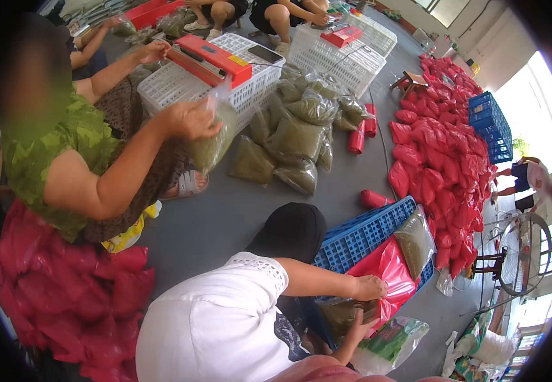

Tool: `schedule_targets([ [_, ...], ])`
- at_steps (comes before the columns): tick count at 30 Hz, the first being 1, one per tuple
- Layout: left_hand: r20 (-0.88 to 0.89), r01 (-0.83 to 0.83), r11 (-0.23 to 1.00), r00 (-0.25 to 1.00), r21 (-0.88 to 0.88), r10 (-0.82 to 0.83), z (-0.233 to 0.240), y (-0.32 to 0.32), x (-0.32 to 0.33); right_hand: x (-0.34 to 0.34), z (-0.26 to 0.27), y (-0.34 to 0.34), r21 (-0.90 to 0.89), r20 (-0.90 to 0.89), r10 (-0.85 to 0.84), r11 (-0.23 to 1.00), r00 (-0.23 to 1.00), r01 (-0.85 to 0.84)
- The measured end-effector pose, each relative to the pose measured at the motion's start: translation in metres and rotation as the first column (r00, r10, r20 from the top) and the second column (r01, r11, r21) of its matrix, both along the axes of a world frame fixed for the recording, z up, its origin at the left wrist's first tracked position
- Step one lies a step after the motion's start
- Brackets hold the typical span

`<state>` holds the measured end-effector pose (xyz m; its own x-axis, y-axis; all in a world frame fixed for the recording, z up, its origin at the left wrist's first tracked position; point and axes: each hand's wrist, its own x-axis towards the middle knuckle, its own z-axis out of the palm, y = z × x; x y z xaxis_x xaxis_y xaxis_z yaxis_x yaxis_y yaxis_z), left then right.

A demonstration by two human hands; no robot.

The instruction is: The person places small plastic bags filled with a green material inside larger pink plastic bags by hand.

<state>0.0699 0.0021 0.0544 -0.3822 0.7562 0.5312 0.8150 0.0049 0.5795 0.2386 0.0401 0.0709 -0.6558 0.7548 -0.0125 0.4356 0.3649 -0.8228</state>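
My left hand (370, 288) grips the gathered edge of a red plastic bag (397, 274) that lies over a blue plastic crate (366, 231). Just below, my right hand (358, 332) has its thumb and fingers spread against the edge of that bag. Whether it grips anything is not clear. Between my hands a clear bag of olive-brown material (340, 313) is partly covered by the red plastic. Another filled clear bag (415, 238) rests at the crate's far end. A printed clear plastic sack (393, 341) lies beside my right hand.
A co-worker's hand (192, 119) holds a filled clear bag (216, 138) near a red heat sealer (214, 59) on a white crate (256, 83). Filled clear bags (295, 136) are heaped on the floor. Red bags are piled ahead (433, 176) and behind (70, 291). A fan (519, 253) stands right.
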Motion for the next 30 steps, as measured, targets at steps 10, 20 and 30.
schedule_targets([
  [10,-0.120,0.113,0.986,0.984,-0.127,-0.128,0.034,-0.012,-0.003,-0.050,-0.002,-0.001,0.538,0.196,-0.149,0.843,0.969,0.020],
  [20,-0.215,0.115,0.983,0.966,-0.144,-0.145,0.019,-0.010,-0.001,-0.035,-0.038,0.029,0.483,0.407,-0.282,0.874,0.869,0.057],
  [30,0.050,-0.163,0.945,0.981,-0.283,0.185,-0.009,-0.034,-0.010,-0.029,-0.017,0.053,0.852,-0.277,-0.266,0.377,0.923,0.364],
])
